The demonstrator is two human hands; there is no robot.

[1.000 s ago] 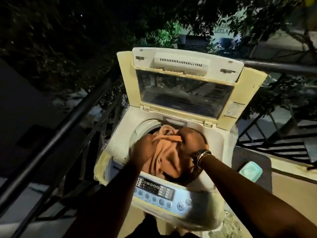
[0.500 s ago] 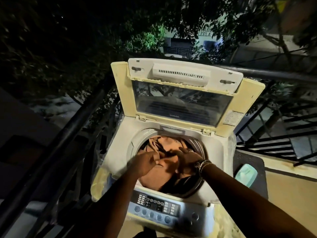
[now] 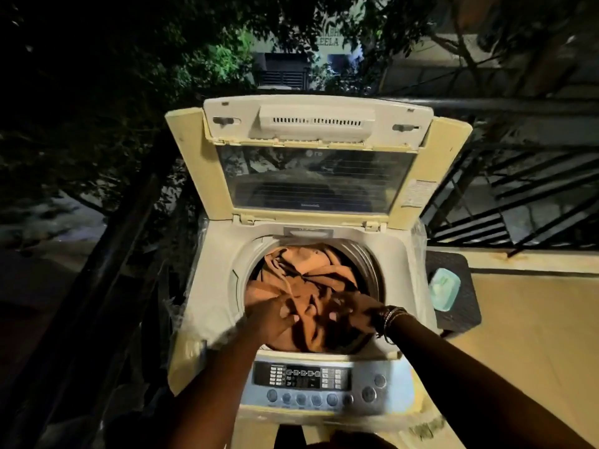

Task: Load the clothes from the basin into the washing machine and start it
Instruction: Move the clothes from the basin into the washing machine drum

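A top-loading washing machine (image 3: 214, 286) stands before me with its lid (image 3: 311, 176) raised upright. Orange-brown cloth (image 3: 308, 270) fills the round drum opening. My left hand (image 3: 270, 317) rests on the near left part of the cloth, fingers curled into its folds. My right hand (image 3: 351, 311), with bangles at the wrist, presses on the near right part, fingers bent over the fabric. The control panel (image 3: 301, 382) with a display and a row of round buttons lies just below my wrists. No basin is in view.
A dark stool (image 3: 453, 296) at the machine's right carries a pale green soap dish (image 3: 444, 288). A black metal railing (image 3: 107, 254) runs along the left and behind. A low yellowish wall (image 3: 534, 303) is at right. Trees and a building fill the dark background.
The cloth has gone from held up over the opening to lying down in the drum. Both hands have moved to its near edge. My view has tilted down.
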